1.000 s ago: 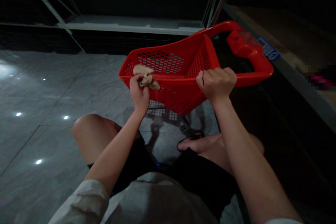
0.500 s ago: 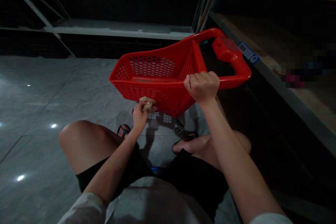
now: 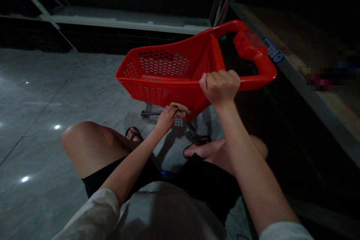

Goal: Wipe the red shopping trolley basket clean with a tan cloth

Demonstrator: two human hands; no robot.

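Note:
A red plastic shopping cart (image 3: 165, 85) with perforated walls stands in front of me, its handle end toward the right. My right hand (image 3: 221, 86) is wrapped around the cart's near rim, where the side meets the handle frame. Lower down, my left hand (image 3: 168, 117) grips a crumpled beige cloth (image 3: 181, 109). The cloth lies against the outer near side of the basket, close to its bottom edge. Part of the cloth is hidden by my fingers. Through the wall holes, the inside of the basket shows no goods.
Grey metal shelving (image 3: 126, 22) runs behind the cart. On the right a long ledge (image 3: 312, 78) carries a blue-and-white label (image 3: 273, 49) near the cart handle. The cart's wheeled base (image 3: 152, 113) rests on the grey floor (image 3: 50, 93), between my feet and the shelving.
My left hand has moved the cloth to the right along the outside of the basket. My right hand keeps its hold on the rim. The view has shifted slightly.

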